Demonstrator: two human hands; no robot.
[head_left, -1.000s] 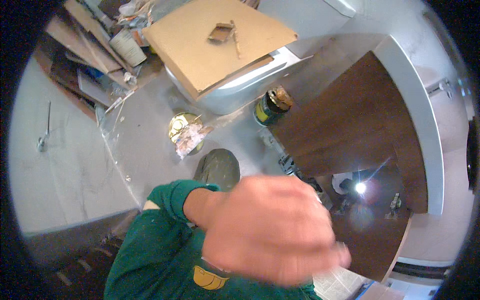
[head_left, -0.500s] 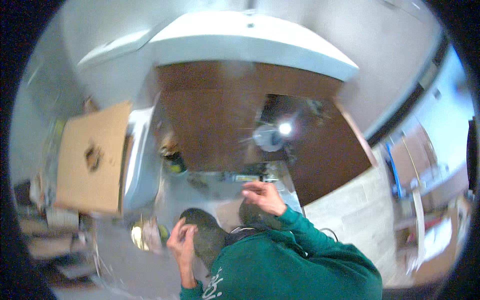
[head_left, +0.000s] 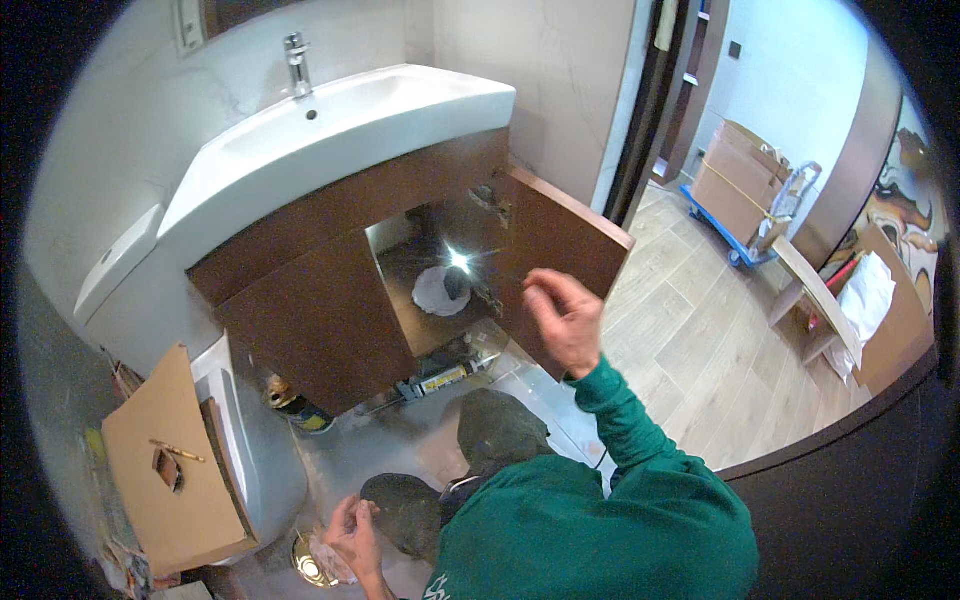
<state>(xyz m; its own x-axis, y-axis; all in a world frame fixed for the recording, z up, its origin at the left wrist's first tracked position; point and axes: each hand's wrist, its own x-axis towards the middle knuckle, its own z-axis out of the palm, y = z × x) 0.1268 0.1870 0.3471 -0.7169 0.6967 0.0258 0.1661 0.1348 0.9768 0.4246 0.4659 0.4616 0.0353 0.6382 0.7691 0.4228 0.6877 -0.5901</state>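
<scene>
Right hand (head_left: 566, 322) hangs in front of the opened cabinet door (head_left: 545, 240), fingers curled toward the thumb; I cannot tell whether the tips meet, pinch anything or touch the panel. Low beside one knee, the left hand (head_left: 352, 535) has its fingers bent, and whether they close on something is unclear too.

That door swings out at the right of a vanity cabinet (head_left: 310, 320), over a smeared grey floor (head_left: 350, 445). Inside, a bright light (head_left: 458, 260) glares beside a round white object (head_left: 438, 292). Marble-veined walls (head_left: 520, 70) rise behind; through the doorway lies pale wood-look plank flooring (head_left: 660, 330), where a cardboard box (head_left: 738, 180) rides a blue dolly (head_left: 722, 232).

The cabinet is flat, dark-brown and wood-grained, under a glossy white washbasin (head_left: 350, 125) with a bowed front and chrome faucet (head_left: 297, 65). A stiff tan cardboard sheet (head_left: 170, 510) covers the smooth white toilet (head_left: 265, 475). Near the left hand shines a round, gold metal lid (head_left: 310, 565).
</scene>
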